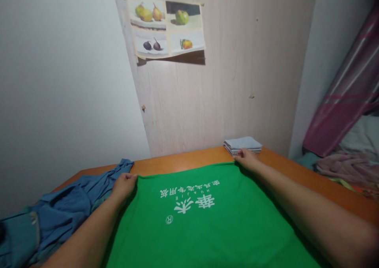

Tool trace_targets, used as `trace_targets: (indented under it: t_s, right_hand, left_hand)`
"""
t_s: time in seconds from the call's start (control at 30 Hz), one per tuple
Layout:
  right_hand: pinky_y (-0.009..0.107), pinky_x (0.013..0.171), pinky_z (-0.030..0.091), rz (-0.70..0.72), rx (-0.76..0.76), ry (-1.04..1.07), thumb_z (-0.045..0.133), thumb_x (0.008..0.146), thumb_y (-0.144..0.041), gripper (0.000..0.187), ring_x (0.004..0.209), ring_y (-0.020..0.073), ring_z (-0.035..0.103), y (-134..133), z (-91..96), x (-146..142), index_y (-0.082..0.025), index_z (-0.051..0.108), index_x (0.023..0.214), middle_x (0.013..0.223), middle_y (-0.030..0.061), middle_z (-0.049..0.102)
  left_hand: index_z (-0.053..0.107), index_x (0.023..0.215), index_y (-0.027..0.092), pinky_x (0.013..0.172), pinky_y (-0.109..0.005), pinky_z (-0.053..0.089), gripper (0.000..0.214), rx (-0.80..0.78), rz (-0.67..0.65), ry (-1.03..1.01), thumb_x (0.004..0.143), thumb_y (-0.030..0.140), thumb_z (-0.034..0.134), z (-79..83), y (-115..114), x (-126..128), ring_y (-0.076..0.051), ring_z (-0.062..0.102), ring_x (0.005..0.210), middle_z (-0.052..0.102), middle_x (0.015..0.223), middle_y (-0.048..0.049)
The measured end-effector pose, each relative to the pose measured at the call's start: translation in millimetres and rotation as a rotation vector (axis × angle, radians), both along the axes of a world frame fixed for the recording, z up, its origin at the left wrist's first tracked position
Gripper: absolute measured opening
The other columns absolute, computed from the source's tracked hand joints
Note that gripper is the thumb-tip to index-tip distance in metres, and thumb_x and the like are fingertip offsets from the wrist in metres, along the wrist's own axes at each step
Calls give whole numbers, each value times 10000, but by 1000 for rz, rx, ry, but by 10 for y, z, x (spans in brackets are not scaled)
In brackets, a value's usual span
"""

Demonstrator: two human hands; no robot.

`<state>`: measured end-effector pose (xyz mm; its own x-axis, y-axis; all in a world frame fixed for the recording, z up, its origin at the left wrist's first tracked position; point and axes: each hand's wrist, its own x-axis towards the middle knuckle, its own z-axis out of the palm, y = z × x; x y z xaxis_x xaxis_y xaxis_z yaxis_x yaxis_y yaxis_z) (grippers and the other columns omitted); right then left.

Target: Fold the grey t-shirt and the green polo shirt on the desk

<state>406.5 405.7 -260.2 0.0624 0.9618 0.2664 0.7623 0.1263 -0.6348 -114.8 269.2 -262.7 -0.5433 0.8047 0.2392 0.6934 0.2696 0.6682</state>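
A green T-shirt point(195, 236) with white printed characters stretches across the front of the table, its print upside down to me. My left hand point(124, 184) pinches its far left corner. My right hand point(244, 157) pinches the far right corner, close in front of a folded stack of pale cloth point(243, 143). Between the two hands the far edge of the shirt is pulled nearly straight. The near part of the shirt runs out of the bottom of the view.
Crumpled blue clothing point(74, 199) lies along the left side of the orange-brown table point(177, 162). Behind the table, a fruit picture sheet point(166, 27) hangs on the wood-grain panel. At right are a pink curtain point(340, 90) and heaped bedding point(340, 167).
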Motion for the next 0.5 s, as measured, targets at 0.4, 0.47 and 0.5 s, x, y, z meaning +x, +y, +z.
trace_targets:
  t_s: [0.4,0.47,0.5]
  right_hand:
    - [364,943,436,439,-2,-491,407,972,-511,496,1131,298,627,-363,-167,-487,-169,699,1181,1226,156,690]
    - [450,1109,323,423,-26,-541,362,974,-570,632,1376,322,435,-351,-304,-449,-152,544,1411,1483,170,496]
    - [494,1154,251,407,-44,-554,325,974,-605,692,1445,322,330,-331,-358,-419,-152,460,1481,1557,162,393]
  left_hand:
    - [574,1350,182,1119,-443,337,567,-253,-539,462,947,528,376,9,-148,880,-292,490,1335,558,1436,-151]
    - [455,1477,192,1161,-528,246,686,-341,-515,499,932,601,370,-64,-149,872,-327,343,1449,400,1562,-152]
    - [401,1514,205,1168,-562,207,728,-368,-497,518,926,631,360,-90,-146,849,-337,282,1478,337,1594,-146]
